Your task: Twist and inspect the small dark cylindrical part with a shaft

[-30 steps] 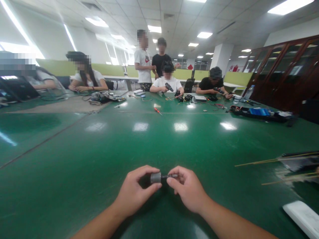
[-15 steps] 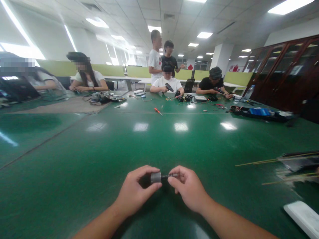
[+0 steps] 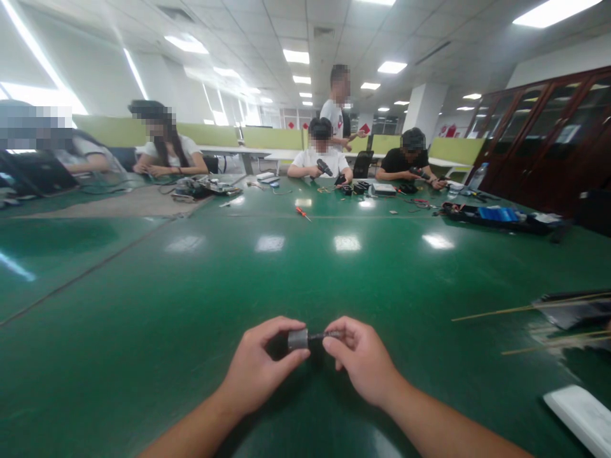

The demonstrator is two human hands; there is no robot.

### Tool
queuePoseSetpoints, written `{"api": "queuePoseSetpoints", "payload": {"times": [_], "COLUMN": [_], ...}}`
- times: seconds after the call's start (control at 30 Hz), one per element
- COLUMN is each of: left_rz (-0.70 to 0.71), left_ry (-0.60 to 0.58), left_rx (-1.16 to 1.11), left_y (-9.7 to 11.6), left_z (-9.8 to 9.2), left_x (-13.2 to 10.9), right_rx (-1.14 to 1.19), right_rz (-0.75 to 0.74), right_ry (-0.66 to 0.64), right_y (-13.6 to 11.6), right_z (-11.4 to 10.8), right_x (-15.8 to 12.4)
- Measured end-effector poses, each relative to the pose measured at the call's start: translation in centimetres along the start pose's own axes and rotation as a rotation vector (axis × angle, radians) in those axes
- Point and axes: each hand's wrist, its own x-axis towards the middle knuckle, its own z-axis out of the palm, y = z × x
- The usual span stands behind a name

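Low in the middle of the head view, both my hands meet over the green table (image 3: 191, 299). My left hand (image 3: 258, 369) pinches a small grey cylinder (image 3: 298, 338) between thumb and fingers. A thin dark shaft (image 3: 322, 335) sticks out of the cylinder's right end, and my right hand (image 3: 363, 359) is closed on it with its fingertips. The part is held just above the table surface.
Thin wooden sticks (image 3: 496, 312) and a dark flat object (image 3: 573, 308) lie at the right; a white block (image 3: 580, 416) sits at the lower right. A red screwdriver (image 3: 302, 213) and a black tray (image 3: 496, 217) lie farther off. Several people work at the far side.
My hands and the part stay almost still. A standing person in the background has walked to the right behind the seated people.
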Motion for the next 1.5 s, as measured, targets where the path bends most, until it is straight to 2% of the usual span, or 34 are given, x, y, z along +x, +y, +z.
{"api": "queuePoseSetpoints", "payload": {"times": [1.5], "left_rz": [-0.055], "left_ry": [0.028], "left_rx": [-0.025], "left_y": [-0.19], "left_z": [0.0], "left_x": [-0.02], "right_rx": [0.127], "right_rz": [-0.033], "right_ry": [0.077], "right_y": [-0.5], "right_z": [-0.09], "right_x": [0.02]}}
